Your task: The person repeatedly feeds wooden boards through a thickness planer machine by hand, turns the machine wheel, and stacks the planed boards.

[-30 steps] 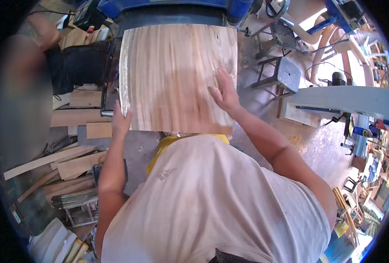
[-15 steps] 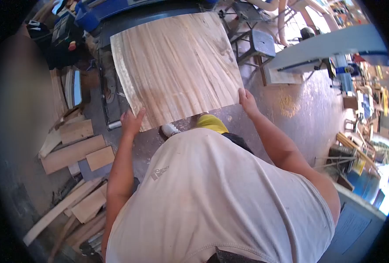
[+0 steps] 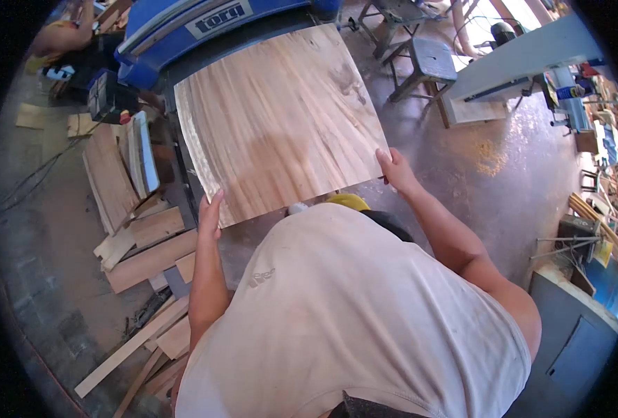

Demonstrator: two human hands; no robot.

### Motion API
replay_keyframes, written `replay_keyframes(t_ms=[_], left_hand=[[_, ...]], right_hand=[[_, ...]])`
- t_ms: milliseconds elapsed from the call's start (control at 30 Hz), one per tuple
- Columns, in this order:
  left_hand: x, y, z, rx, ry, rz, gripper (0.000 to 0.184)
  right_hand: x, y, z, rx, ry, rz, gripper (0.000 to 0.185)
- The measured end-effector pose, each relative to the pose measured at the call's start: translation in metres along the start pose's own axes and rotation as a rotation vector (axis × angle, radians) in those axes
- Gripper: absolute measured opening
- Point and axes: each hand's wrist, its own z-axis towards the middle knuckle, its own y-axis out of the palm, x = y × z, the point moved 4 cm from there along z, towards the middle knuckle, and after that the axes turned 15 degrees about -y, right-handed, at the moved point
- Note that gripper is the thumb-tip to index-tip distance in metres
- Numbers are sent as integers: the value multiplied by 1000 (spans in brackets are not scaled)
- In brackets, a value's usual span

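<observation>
A wide wooden panel [image 3: 281,125] with streaked grain and a pale rough left edge lies in front of me. My left hand [image 3: 211,212] grips its near left corner, thumb on top. At the near right corner, my right hand [image 3: 395,169] is closed on the panel too, thumb over the upper face. The fingers beneath the wood are hidden. Beyond, the panel's far edge reaches the dark bed of a blue machine [image 3: 218,24] marked "torq". How much of the panel rests on that bed cannot be made out.
Offcut boards [image 3: 152,254] are piled on the floor to my left. A metal stool [image 3: 431,59] stands right of the panel, near a pale machine table [image 3: 525,63]. A grey cabinet [image 3: 574,341] is at my right. Part of another person [image 3: 65,38] shows at the far left.
My view has tilted up and left, showing more of the blue machine. The panel's far edge is nearer the machine's blue housing. Both hands keep their hold on the near corners.
</observation>
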Motion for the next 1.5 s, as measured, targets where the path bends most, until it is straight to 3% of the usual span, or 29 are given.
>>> replay_keyframes(t_ms=[167, 233, 333, 400, 467, 800, 900, 967, 1000, 1100, 1300, 1500], left_hand=[[1, -27, 33, 7, -91, -267, 48], [-4, -33, 38, -98, -153, -663, 43], [-19, -30, 48, -126, 73, -924, 43], [-28, -31, 63, -69, 83, -967, 43], [-15, -24, 61, 99, -110, -858, 39], [16, -36, 97, -12, -93, -518, 47], [24, -27, 97, -29, -164, -464, 49], [24, -25, 96, -31, -128, -436, 53], [25, -25, 95, -38, -131, -427, 53], [27, -26, 94, -17, -186, -403, 58], [31, -23, 98, 8, -151, -470, 50], [47, -14, 105, 13, -115, -422, 54]], right_hand=[[-14, 29, 38, 3, -56, 22, 47], [-19, 38, 45, 2, -35, 54, 46], [-8, 55, 58, 41, -21, 112, 42], [-1, 61, 60, 95, -6, 126, 40], [4, 67, 67, 137, 14, 162, 41], [-5, 80, 84, 339, 110, 387, 44], [18, 82, 94, 314, 136, 618, 40], [29, 91, 87, 483, 166, 942, 35], [34, 96, 81, 494, 167, 945, 35], [21, 125, 66, 210, 218, 1054, 30], [19, 129, 76, 179, 135, 1001, 32], [1, 125, 91, 205, 92, 937, 37]])
